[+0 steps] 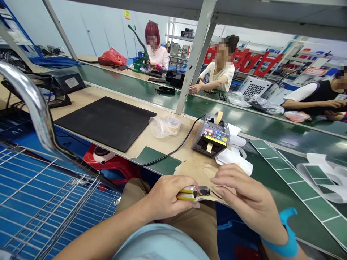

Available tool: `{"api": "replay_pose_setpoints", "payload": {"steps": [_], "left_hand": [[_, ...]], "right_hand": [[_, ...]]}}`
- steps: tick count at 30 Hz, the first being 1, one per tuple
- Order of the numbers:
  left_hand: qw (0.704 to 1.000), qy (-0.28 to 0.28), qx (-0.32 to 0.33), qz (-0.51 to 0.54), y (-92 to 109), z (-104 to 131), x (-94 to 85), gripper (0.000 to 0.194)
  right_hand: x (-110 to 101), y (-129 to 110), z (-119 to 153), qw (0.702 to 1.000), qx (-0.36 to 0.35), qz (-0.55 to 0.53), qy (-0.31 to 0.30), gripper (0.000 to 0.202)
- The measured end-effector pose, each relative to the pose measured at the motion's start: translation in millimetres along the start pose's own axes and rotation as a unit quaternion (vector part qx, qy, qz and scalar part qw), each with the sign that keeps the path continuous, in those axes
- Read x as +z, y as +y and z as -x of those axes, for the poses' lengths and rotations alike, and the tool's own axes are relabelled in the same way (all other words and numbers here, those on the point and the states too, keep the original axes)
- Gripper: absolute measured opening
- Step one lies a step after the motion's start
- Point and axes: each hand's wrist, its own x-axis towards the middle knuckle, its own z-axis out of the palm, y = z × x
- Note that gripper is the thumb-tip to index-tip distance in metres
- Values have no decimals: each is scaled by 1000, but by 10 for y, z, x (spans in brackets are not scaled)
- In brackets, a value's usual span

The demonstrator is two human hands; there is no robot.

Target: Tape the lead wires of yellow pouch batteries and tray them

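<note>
My left hand (173, 196) is wrapped around a battery pack (187, 194) with silver faces and yellow edges, held above my lap at the bench edge. Short red and black wires come out at its right end, where a strip of beige tape (208, 198) sticks out. Just right of that end is my right hand (244, 191), its fingers stretched out and the thumb apart, close to the wires. A blue band circles the right wrist. Beyond my hands a tape dispenser (211, 136) stands on the bench, with a tape roll on top and a tape end at its front slot.
A black mat (107, 122) and a clear plastic bag (165, 126) lie on the bench. Label strips (294, 180) are at right, a wire cart (40, 202) at left. A metal post (193, 57) rises beyond the dispenser. Several people sit across the green belt (119, 85).
</note>
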Motion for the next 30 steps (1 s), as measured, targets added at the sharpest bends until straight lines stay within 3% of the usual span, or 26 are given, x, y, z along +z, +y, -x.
{"api": "replay_pose_setpoints", "payload": {"steps": [3, 8, 17, 22, 25, 30], "left_hand": [[1000, -23, -21, -5, 24, -6, 6, 30], [999, -45, -29, -10, 33, 3, 29, 31], [996, -71, -48, 1, 12, -12, 21, 30], [989, -106, -60, 82, -6, 29, 42, 32], [980, -104, -100, 136, -21, 55, 62, 32], [972, -69, -145, 174, -35, 72, 86, 28]], "right_hand": [[-45, 30, -175, 994, -42, -16, -96, 31], [-91, -9, -301, 980, -71, -34, -185, 29], [-88, -5, -329, 967, -61, -26, -248, 13], [-118, -13, -409, 952, -55, -34, -298, 16], [-141, 11, -373, 955, 7, -66, -288, 18], [-89, 87, -126, 958, 175, -157, -166, 25]]}}
